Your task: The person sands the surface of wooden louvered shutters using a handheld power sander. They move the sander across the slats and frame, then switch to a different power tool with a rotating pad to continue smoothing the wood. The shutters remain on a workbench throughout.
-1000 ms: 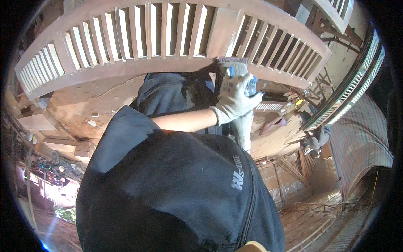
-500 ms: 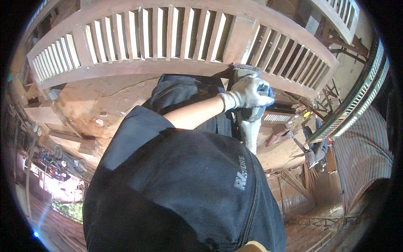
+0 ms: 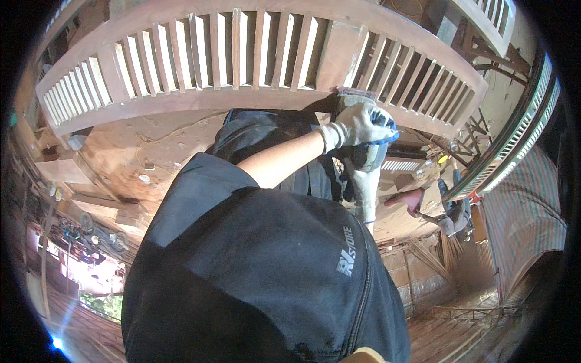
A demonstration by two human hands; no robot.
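A pale wooden louvred panel (image 3: 230, 98) spans the top of the view, with upright slats between its rails. Against its near rail, right of the middle, rests the flat pad of a dark grey hand-held power sander (image 3: 374, 158). My left hand (image 3: 361, 126), in a whitish glove with blue on the fingers, is closed over the top of the sander. Below it, my right hand (image 3: 364, 178), also in a pale glove, reaches up to the sander's rear; its fingers are mostly hidden behind the tool and my left hand.
Another louvred panel (image 3: 484, 30) lies at the upper right, and green-edged panels (image 3: 514, 145) stand at the right beside a striped sheet (image 3: 523, 212). A co-worker (image 3: 454, 215) is busy at the right. Timber pieces (image 3: 97, 202) lie at the left on the dirt floor.
The sander and both hands have shifted slightly right along the panel's near rail. At the right, the co-worker has changed posture, and a reddish piece near them shows more plainly.
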